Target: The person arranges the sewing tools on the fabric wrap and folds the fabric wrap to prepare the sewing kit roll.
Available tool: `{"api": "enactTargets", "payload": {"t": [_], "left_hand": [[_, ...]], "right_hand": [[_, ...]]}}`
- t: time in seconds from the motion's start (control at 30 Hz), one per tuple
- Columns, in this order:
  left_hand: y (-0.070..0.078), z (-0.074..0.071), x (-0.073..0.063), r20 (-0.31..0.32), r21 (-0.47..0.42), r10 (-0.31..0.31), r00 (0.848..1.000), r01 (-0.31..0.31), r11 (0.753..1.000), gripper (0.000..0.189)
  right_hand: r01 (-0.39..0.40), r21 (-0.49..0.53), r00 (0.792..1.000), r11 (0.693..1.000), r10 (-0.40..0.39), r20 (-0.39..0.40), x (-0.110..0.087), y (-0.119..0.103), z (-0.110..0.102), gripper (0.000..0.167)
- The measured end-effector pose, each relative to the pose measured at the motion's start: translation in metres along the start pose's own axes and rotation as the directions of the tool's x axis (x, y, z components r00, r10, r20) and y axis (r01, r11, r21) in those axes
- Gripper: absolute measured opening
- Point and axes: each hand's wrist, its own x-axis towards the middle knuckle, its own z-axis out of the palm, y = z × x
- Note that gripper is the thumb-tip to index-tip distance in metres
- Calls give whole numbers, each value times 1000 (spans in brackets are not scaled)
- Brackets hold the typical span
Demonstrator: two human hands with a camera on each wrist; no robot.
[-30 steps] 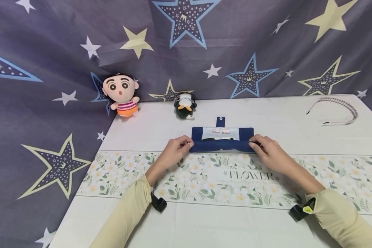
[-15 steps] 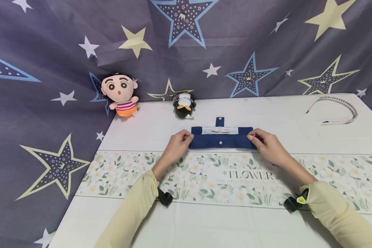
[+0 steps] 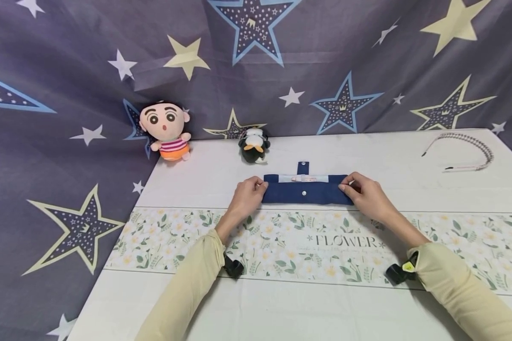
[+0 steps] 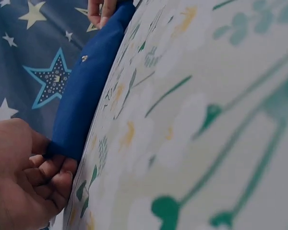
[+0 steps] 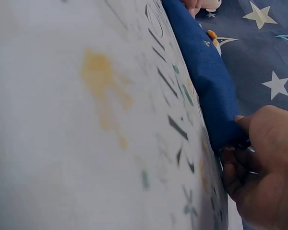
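Note:
A navy blue fabric pouch [image 3: 281, 193] lies folded across the table, its near flap turned up and a metal snap at its middle. Above the fold shows a light inner strip with a small item [image 3: 310, 178] marked in red, and a strap [image 3: 303, 167] with a snap sticks out at the far side. My left hand [image 3: 248, 196] pinches the pouch's left end; my right hand [image 3: 367, 196] pinches its right end. Both wrist views show the rolled blue fabric [image 4: 86, 91] between thumb and fingers. Whatever lies under the flap is hidden.
A plush doll [image 3: 167, 130] in a striped shirt and a plush penguin [image 3: 254, 146] stand at the back left. A headband [image 3: 480, 147] lies at the far right. A floral printed band [image 3: 273, 248] crosses the white table [image 3: 303, 308]. A star-patterned curtain [image 3: 247, 90] hangs behind.
Both hands have moved away from me, turning the pouch's near edge up and over. The dark item inside is now covered, and the snap on the flap faces up.

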Motion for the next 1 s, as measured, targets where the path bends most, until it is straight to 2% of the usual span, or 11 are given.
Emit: {"api": "enactTargets", "payload": {"t": [0.2,0.5,0.73,1.0], "left_hand": [[-4,2,-1,-17,-64,-1,1000,0,998,22],[-11,0,-1,-13,-171,1,1000,-3,985,25],[-6,2,3,-41,-120,-27,999,22,992,24],[-1,1,7,-26,-49,-68,997,66,997,26]], "right_hand": [[-47,-7,999,999,47,7,0,0,1,14],[-50,-8,999,999,50,7,3,0,2,12],[-31,-40,1000,999,31,-6,8,1,4,10],[-55,-97,998,994,55,3,12,0,4,16]]}}
